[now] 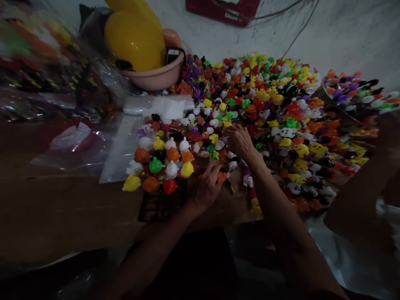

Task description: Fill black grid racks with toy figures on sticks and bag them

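A brown bench (78, 204) spans the dim scene. A broad heap (276, 98) of small, bright toys covers much of its right side, in yellow, white, red, orange, green, purple and black. At upper left sits a bulging clear bag (40, 46), blurred. Beside the heap's far left edge, a pink basin (153, 79) holds a glossy yellow thing (134, 41). Clear plastic (117, 146) lies nearer, and next to it a black rack (162, 206) sits partly under a group of toys in loose rows, round ends mostly facing the wearer.

The right hand (239, 141) reaches to the heap's near left part, fingers bent down; its fingertips are hidden, so I cannot tell whether it grips anything. The left hand (208, 183) is low over the bench, between group and heap, fingers curled beside an orange toy (221, 177); whether they close on it, I cannot tell.

The toys look like light, hollow plastic (a guess from their shine), probably stiff, slightly slippery and easily dented. The rounded sides seem the best place for a gentle pinch.
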Tool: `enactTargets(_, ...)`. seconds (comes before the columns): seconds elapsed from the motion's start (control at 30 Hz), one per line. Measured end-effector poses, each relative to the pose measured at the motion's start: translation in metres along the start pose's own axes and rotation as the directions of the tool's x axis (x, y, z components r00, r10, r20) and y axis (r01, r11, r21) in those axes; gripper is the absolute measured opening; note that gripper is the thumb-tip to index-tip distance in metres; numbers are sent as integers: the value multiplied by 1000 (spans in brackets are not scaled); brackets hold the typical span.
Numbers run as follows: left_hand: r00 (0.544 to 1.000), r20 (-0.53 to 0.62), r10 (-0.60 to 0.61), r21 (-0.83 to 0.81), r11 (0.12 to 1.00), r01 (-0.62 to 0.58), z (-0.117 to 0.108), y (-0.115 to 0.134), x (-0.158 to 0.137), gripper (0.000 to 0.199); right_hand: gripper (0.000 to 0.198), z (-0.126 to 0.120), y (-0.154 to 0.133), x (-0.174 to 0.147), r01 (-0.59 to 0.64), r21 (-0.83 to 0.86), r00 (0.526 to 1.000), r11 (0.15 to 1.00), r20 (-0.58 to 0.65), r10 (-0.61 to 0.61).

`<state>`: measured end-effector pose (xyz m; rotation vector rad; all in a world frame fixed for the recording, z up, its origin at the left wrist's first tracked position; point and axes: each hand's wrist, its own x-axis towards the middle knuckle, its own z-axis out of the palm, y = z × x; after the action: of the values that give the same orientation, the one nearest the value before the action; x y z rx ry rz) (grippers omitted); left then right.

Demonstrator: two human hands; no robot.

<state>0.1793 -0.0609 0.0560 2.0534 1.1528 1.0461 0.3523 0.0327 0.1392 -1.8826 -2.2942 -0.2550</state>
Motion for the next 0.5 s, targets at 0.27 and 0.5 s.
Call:
enactTargets(0.27,954,-33,-296,-199,938,284,8,-18,6,28,38,45,17,28,2,-23,990,1000,140,1)
enactTargets(0.5,892,5,-452,-345,836,426,3,-13,5,34,32,21,22,10,42,24,990,999,-139,-38)
